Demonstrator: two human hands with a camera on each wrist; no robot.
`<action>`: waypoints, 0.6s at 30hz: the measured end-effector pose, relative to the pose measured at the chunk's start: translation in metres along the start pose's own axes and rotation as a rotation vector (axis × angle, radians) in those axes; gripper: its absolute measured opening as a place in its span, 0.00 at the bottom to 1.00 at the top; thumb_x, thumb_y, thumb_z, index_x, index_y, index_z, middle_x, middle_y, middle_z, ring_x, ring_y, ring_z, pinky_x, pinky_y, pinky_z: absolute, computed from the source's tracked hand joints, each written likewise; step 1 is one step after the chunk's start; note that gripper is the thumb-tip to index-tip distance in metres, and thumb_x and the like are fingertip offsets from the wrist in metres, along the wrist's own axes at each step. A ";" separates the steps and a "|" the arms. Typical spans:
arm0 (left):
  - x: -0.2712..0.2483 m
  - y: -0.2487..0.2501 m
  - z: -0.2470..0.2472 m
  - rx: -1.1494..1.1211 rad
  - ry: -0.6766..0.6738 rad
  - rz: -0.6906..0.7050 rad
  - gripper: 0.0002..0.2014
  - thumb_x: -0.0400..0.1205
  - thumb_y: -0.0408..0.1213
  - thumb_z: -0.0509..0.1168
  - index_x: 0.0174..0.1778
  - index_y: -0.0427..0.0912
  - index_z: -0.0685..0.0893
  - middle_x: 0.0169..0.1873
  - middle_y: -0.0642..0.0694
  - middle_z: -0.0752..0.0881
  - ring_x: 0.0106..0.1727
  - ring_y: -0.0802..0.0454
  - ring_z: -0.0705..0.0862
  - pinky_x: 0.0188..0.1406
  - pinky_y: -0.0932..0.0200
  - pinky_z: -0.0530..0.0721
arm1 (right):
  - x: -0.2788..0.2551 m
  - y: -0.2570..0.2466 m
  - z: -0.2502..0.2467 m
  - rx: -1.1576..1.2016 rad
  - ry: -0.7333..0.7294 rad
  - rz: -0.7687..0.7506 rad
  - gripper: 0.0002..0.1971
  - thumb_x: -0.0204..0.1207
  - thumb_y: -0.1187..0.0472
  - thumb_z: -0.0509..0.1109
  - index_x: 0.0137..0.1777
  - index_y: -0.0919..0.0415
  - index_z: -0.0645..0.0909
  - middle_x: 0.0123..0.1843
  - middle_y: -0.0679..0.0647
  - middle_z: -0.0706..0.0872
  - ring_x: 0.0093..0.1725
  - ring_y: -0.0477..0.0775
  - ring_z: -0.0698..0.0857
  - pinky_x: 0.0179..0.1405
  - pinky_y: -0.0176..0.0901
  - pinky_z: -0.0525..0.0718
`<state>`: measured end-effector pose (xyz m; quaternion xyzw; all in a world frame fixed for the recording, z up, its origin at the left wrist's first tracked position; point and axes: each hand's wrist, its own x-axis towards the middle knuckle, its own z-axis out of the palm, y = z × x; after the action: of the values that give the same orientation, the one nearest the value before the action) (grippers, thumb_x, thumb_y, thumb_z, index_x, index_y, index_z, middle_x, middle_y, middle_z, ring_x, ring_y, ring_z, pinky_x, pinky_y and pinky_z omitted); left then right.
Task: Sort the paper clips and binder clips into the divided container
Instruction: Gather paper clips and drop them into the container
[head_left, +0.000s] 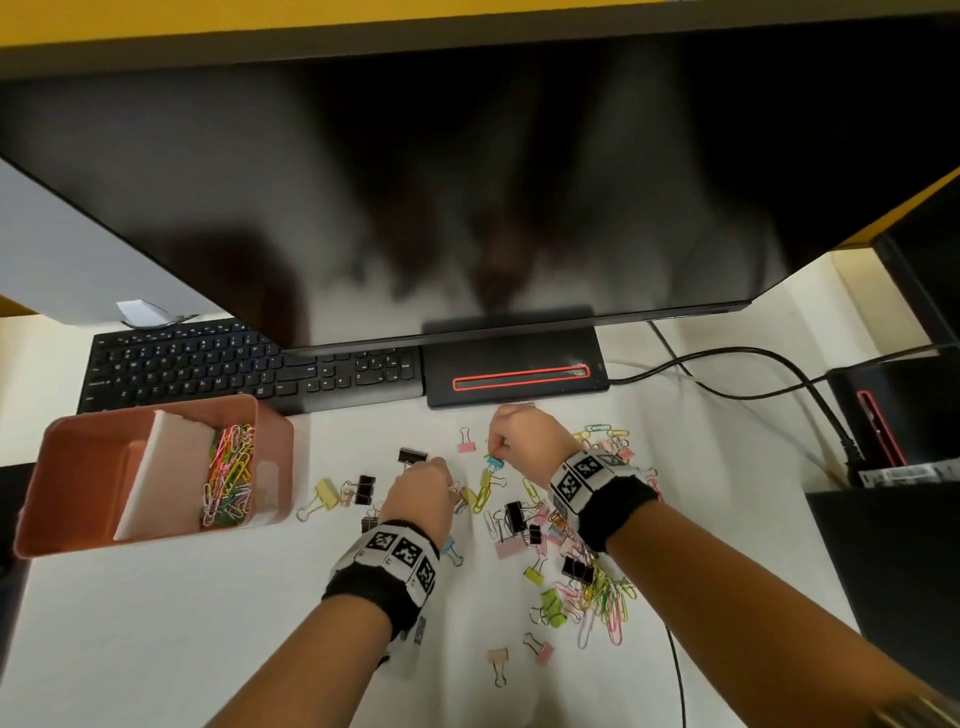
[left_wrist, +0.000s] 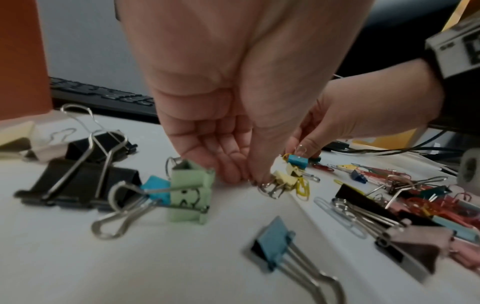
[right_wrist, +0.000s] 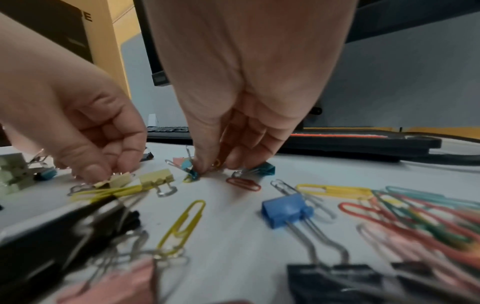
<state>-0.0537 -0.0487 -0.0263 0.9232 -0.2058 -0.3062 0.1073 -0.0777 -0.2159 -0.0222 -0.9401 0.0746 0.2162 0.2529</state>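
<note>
Both hands down in the clip scatter on the white table. Left hand pinches a small yellow binder clip; right hand pinches a small blue binder clip. Pink divided container sits well left, paper clips only in its right compartment.

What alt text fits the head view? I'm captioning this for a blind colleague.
Both hands reach into loose clips on a white desk: the left hand pinches a yellow binder clip, the right hand a blue one. To the left, a pink container holds paper clips in one compartment.
</note>
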 end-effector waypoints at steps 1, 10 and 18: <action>0.002 -0.001 0.002 -0.005 0.002 0.005 0.08 0.81 0.36 0.61 0.53 0.38 0.78 0.51 0.41 0.83 0.53 0.45 0.81 0.49 0.56 0.77 | -0.001 0.001 0.000 0.007 -0.004 0.002 0.08 0.74 0.66 0.67 0.49 0.61 0.86 0.55 0.54 0.83 0.54 0.55 0.83 0.58 0.45 0.81; 0.008 -0.002 0.000 0.067 0.052 0.088 0.07 0.79 0.28 0.60 0.48 0.41 0.81 0.49 0.42 0.78 0.50 0.44 0.81 0.45 0.58 0.78 | -0.021 0.020 0.005 0.043 0.031 0.030 0.09 0.74 0.69 0.64 0.46 0.65 0.86 0.52 0.56 0.84 0.49 0.57 0.84 0.55 0.46 0.82; 0.006 -0.001 -0.002 0.061 0.003 0.146 0.11 0.79 0.25 0.57 0.54 0.39 0.77 0.52 0.40 0.81 0.52 0.44 0.81 0.52 0.57 0.81 | -0.011 0.006 0.011 0.028 0.047 0.043 0.08 0.73 0.69 0.64 0.48 0.65 0.84 0.53 0.58 0.84 0.50 0.58 0.84 0.55 0.49 0.83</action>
<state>-0.0477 -0.0499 -0.0281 0.9091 -0.2816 -0.2898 0.1017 -0.0935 -0.2154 -0.0286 -0.9394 0.1038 0.1984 0.2595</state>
